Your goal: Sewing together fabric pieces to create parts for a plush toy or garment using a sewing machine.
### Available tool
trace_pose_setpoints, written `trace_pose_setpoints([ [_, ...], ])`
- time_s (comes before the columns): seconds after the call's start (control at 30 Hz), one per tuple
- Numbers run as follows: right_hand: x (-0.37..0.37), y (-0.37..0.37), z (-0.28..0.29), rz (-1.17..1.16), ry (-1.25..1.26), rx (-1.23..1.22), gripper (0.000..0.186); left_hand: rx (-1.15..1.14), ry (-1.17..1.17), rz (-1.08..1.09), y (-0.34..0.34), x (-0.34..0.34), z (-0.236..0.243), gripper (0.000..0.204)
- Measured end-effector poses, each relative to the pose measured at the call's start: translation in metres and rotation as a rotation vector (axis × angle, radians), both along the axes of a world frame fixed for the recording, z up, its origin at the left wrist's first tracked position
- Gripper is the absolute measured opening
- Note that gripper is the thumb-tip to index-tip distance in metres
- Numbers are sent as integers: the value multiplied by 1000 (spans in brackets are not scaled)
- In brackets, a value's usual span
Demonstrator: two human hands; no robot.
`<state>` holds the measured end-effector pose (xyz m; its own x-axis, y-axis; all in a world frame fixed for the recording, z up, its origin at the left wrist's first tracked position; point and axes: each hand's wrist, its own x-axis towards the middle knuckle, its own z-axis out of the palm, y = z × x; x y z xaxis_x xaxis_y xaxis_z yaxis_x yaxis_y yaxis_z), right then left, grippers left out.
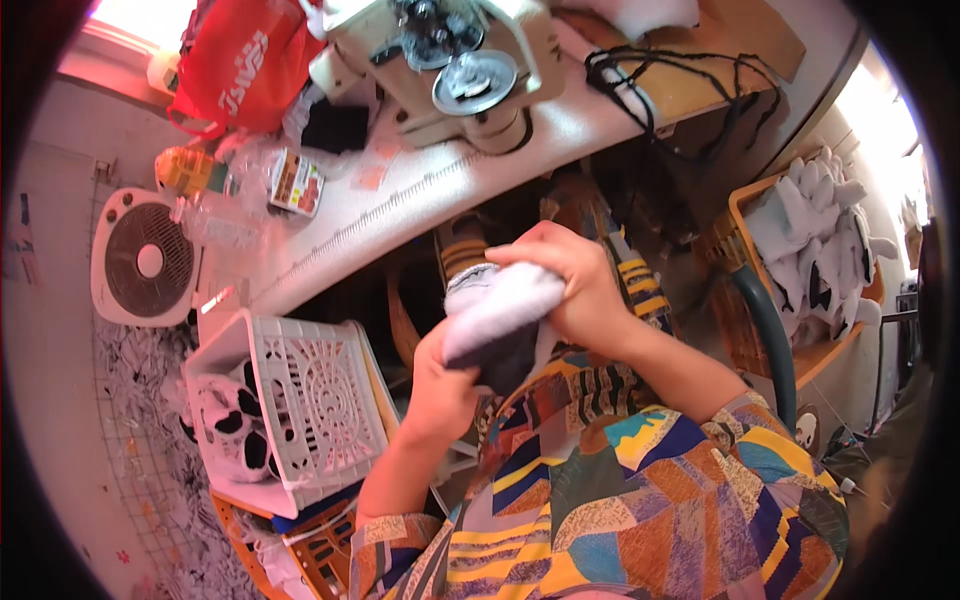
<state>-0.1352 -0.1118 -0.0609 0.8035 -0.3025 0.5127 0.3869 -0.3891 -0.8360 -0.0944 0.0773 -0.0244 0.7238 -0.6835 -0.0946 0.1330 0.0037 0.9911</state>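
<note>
Between my two hands, above my lap, is a soft plush piece (505, 305), white on top with a dark grey underside and a patterned edge at the upper left. My left hand (445, 385) grips its lower left end, fingers mostly hidden under it. My right hand (575, 280) is closed on its upper right part, fingers curled over the top. The piece is held just below the front edge of the white worktable (390, 210), on which a cream sewing machine (530, 75) stands.
Left are a fan (150, 260), white crate with plush pieces (330, 410), orange basket (300, 550) and fabric scraps. Right are a curved dark bar (770, 320) and yellow crate (735, 220) of plush pieces. The table holds a red bag (240, 60), plastic bottles and black cords (660, 70).
</note>
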Motion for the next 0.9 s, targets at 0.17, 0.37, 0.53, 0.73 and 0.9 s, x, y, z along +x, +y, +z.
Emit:
trace_pose_setpoints([
  [0.17, -5, 8, 2, 658, 394, 924, 60, -358, 807, 167, 23, -9, -19, 46],
  [0.37, -4, 24, -10, 881, 334, 1400, 52, -466, 889, 149, 26, 9, -24, 41],
  [0.53, 2, 35, -7, 910, 351, 1431, 45, -471, 857, 181, 31, 4, -15, 42],
  [0.73, 3, 27, 0, 943, 255, 1352, 54, -324, 239, 94, 36, 14, -1, 48],
  [0.9, 8, 29, 0, 129, -54, 3, 51, 295, -1418, 600, 22, 22, -10, 32],
])
